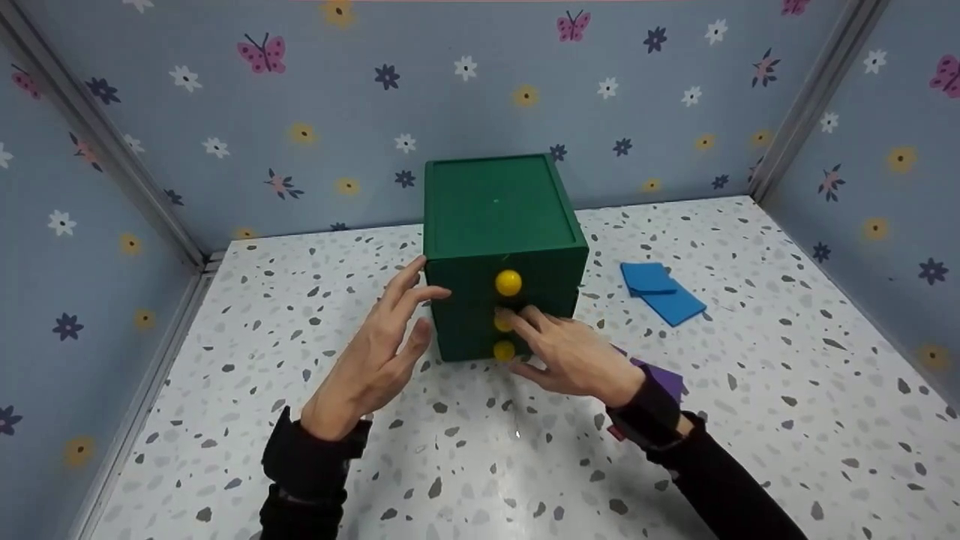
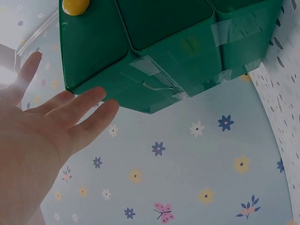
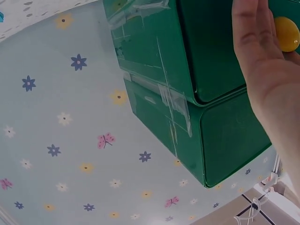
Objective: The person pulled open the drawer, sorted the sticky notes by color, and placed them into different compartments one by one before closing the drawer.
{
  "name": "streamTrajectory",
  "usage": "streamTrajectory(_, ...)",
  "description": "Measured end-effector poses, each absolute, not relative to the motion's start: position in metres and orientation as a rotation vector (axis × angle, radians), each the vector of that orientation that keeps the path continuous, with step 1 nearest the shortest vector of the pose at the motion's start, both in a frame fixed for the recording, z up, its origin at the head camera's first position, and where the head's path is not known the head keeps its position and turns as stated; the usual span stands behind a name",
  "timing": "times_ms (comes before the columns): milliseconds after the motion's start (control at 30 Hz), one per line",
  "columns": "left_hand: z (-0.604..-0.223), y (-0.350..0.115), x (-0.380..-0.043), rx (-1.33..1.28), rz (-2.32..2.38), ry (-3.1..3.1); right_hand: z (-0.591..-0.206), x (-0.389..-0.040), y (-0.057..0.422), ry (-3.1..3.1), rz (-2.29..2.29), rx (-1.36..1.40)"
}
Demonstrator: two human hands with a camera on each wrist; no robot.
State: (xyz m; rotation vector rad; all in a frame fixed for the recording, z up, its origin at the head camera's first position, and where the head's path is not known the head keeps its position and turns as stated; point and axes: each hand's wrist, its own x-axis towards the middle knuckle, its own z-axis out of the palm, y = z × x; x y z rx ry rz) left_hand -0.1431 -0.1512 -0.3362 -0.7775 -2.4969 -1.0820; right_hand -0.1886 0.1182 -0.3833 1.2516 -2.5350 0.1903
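Observation:
A green cabinet of three stacked drawers (image 1: pixel 495 210) stands on the speckled table, with a round yellow knob on each drawer. My right hand (image 1: pixel 574 356) holds the middle knob (image 1: pixel 502 322) between bent fingers, which partly cover it. The top knob (image 1: pixel 508 283) is uncovered, and the bottom knob (image 1: pixel 504 350) shows just above the right thumb. At the cabinet's left front edge is my left hand (image 1: pixel 375 352), its fingers spread and fingertips right at the corner. In the left wrist view, its palm (image 2: pixel 37 140) holds nothing. All drawers look pushed in.
Two overlapping blue flat pieces (image 1: pixel 675 304) lie right of the cabinet. Behind the right wrist, a purple flat piece (image 1: pixel 666 381) and a bit of something red (image 1: pixel 616 433) show. Clear tape (image 3: pixel 178 105) runs along the cabinet's sides. Flowered panels (image 1: pixel 465 112) enclose the table.

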Motion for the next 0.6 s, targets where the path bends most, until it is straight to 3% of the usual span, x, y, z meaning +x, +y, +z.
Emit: streamTrajectory(600, -0.336, -0.152, -0.144, -0.812, -1.110, -2.467, -0.361, -0.160, 0.116, -2.690, 0.088, 1.252)
